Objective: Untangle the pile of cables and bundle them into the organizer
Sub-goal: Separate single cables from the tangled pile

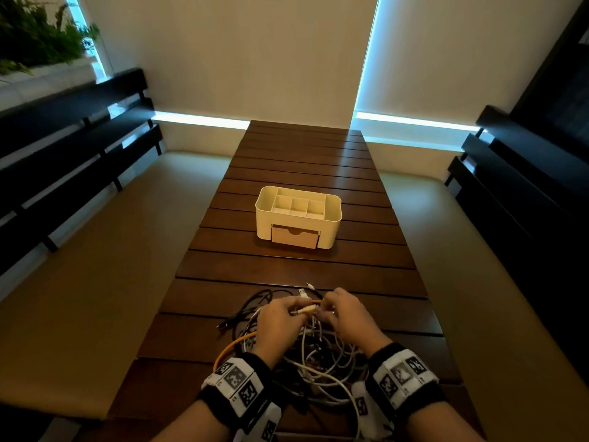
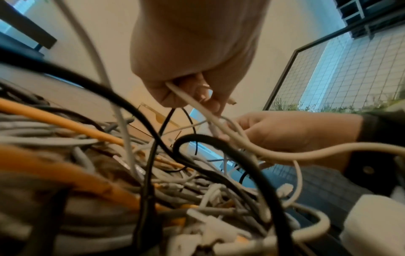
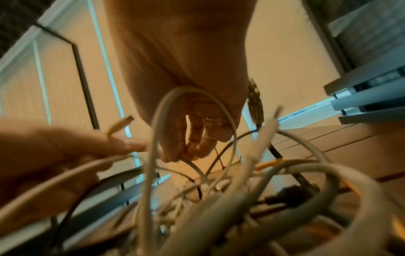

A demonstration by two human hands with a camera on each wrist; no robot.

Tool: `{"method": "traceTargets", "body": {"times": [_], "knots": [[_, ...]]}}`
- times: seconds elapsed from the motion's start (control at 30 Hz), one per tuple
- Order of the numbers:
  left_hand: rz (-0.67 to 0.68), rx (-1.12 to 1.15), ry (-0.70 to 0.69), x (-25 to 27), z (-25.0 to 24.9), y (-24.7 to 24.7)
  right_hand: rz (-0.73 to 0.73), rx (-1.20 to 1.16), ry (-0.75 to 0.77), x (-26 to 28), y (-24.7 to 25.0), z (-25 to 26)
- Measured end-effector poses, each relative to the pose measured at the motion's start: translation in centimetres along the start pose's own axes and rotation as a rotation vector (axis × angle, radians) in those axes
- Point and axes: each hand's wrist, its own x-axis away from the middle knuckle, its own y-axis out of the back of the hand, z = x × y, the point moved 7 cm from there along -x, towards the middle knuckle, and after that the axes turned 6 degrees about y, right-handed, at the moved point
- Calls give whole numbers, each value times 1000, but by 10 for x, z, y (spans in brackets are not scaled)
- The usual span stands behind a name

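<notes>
A tangled pile of cables [image 1: 312,355], white, grey, black and one orange cable [image 1: 234,344], lies at the near end of the wooden table [image 1: 287,266]. Both hands work above its far side. My left hand [image 1: 288,311] pinches a white cable [image 2: 188,98] that runs out between its curled fingers, and a pale plug end [image 3: 119,123] sticks up from it. My right hand [image 1: 331,309] meets it fingertip to fingertip and pinches white cable strands [image 2: 228,131]; a white loop [image 3: 162,110] hangs across its palm. The white organizer [image 1: 299,215] stands further back, its compartments holding nothing.
The organizer has a small tan drawer [image 1: 294,237] in its front, pushed in. Beige bench cushions [image 1: 95,298] flank the table, with dark slatted backrests [image 1: 63,161] beyond. A white power adapter [image 2: 372,223] lies at the pile's near right.
</notes>
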Motion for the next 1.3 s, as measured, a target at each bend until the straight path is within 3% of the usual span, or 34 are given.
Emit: {"method": "traceTargets", "body": {"times": [0.07, 0.17, 0.27, 0.33, 0.53, 0.73, 0.93, 1.03, 1.2, 1.3], "knots": [[-58, 72, -28, 1, -8, 10, -118, -200, -11, 6, 24, 1], [-28, 141, -86, 2, -25, 18, -236, -454, -18, 15, 56, 6], [13, 206, -243, 9, -52, 21, -305, -537, -9, 24, 71, 17], [39, 308, -343, 15, -67, 19, -374, -714, 35, 32, 79, 31], [383, 675, -292, 26, -82, -5, -539, -781, 93, 39, 92, 48], [525, 821, -91, 25, -76, -16, -543, -575, 55, 40, 94, 48], [717, 1188, 23, 25, -78, -17, -362, -820, 134, 34, 81, 57], [713, 1230, 66, 23, -75, -13, -293, -786, 144, 33, 77, 58], [709, 1126, 91, 23, -74, -12, -337, -601, 173, 33, 80, 64], [671, 1118, 36, 23, -81, -3, -312, -728, 139, 33, 73, 58]]}}
